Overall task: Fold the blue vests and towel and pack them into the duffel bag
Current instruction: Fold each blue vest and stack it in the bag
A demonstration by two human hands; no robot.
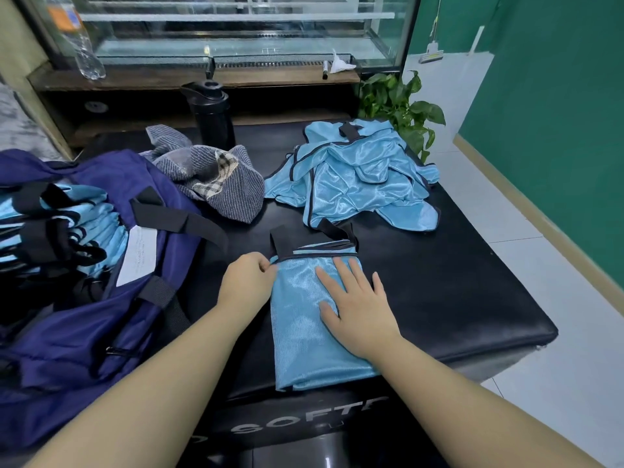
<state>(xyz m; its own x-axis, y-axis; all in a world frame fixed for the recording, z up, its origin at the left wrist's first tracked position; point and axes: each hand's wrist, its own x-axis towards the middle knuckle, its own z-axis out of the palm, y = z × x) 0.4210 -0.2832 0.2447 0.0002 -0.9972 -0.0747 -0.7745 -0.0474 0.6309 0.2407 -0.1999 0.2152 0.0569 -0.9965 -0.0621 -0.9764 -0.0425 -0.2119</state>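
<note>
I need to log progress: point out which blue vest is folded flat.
The vest under the hands, nearest the person, folded into a narrow strip; the vests behind it lie crumpled in a heap.

Surface: black padded bench (456, 292) with a soft leather-like top.
Under the palm: folded light-blue mesh vest (304, 319), flat on the bench.
Beyond the fingers: heap of unfolded blue vests (351, 177).
Left of the grip: navy fabric duffel bag (84, 315), crumpled grey striped towel (216, 180), black plastic bottle (212, 113).

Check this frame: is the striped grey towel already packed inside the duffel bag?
No, the striped grey towel lies crumpled on the black table beside the duffel bag, not in it.
</note>
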